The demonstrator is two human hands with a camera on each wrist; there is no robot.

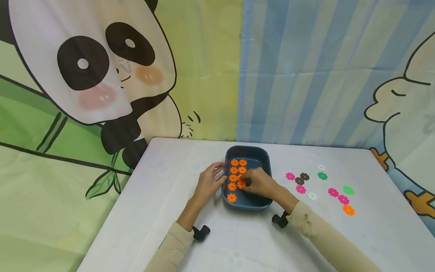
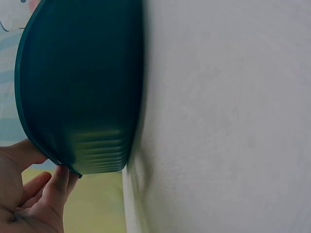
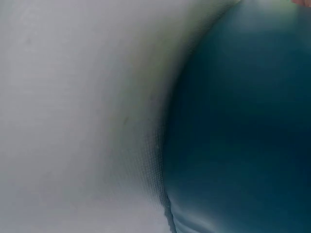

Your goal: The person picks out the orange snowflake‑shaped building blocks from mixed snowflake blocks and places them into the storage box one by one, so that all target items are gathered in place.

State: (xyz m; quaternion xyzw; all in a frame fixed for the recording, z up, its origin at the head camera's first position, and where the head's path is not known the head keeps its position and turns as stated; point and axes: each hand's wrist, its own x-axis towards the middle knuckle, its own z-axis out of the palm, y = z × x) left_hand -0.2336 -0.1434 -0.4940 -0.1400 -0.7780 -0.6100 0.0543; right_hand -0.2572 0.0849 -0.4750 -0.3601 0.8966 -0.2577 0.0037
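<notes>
A dark blue-green plastic tray [image 1: 259, 164] stands on the table, with two columns of orange notched plastic discs [image 1: 232, 178] lying flat in its left half. My left hand [image 1: 209, 183] is at the tray's left side. In the left wrist view the thumb and fingers of the left hand [image 2: 41, 194] pinch the tray's rim [image 2: 19, 92]. My right hand [image 1: 261, 184] reaches over the right wall into the tray. Its fingertips pinch an orange disc [image 1: 241, 184] in the right column, which they partly cover. In the right wrist view the tray's outer wall [image 3: 243, 126] fills the right side.
Loose notched discs lie on the white table [image 1: 374, 234] to the right of the tray: pink [image 1: 300, 189], brown [image 1: 300, 180], white [image 1: 312, 196], green [image 1: 322, 175] and orange [image 1: 348, 210]. A printed curtain [image 1: 204, 75] hangs behind the table's back edge.
</notes>
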